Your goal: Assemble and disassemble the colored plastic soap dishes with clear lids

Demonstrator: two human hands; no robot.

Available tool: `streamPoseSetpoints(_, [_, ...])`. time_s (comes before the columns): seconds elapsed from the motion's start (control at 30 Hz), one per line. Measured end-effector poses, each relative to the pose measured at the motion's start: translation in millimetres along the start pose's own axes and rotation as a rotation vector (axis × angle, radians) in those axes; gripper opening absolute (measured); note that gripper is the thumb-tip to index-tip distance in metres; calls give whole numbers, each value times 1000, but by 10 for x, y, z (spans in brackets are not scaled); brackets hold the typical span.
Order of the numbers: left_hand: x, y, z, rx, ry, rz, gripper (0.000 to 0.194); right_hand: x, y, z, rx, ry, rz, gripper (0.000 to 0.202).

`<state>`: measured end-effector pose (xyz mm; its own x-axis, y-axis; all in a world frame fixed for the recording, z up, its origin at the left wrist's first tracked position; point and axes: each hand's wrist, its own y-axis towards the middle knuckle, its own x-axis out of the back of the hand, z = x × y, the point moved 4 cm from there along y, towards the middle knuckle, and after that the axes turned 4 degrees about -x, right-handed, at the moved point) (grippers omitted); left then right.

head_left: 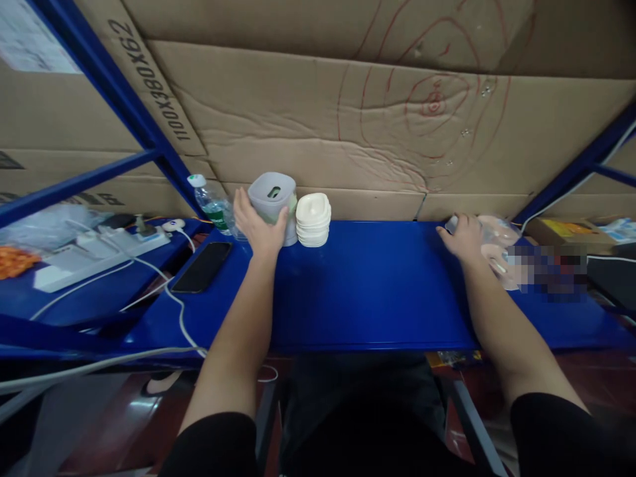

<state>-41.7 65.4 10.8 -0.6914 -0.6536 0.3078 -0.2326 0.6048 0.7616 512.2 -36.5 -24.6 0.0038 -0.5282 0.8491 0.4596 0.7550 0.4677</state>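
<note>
From the head view, the left hand [258,222] was wrapped around an upright grey tub [273,204] at the back of the blue counter [377,285], a bowl stack [313,219] touching its right side. Far right, the right hand [464,237] lay curled against a clear bag [497,248]; its grip was unclear.

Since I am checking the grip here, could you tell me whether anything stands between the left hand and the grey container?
Nothing visible does: the left hand already wraps the grey container. The stack of white dishes stands just beside it on the blue shelf, not between.
</note>
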Motion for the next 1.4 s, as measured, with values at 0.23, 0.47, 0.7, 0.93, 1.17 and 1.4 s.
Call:
streamPoseSetpoints(0.23, [86,-97,-222,-89,8,-92,89,-52,-27,-137,-97,-171,186,81])
streamPoseSetpoints(0.47, [31,-308,-570,-231,-32,20,91,90,-275,484,101,-58,160,81])
streamPoseSetpoints(0.7, [-257,-658,-1031,-542,-152,357,61,-36,-498,881,483,298,401,85])
streamPoseSetpoints(0.93, [-550,-988,-1212,-820,-194,679,62,43,-869,1361,782,631,453,79])
streamPoseSetpoints(1.17, [-558,-978,-1198,-816,-164,636,36,310,-909,1431,776,800,260,73])
streamPoseSetpoints(1.4, [-405,-902,-1305,-846,-116,482,32,495,-989,1447,733,929,135,76])
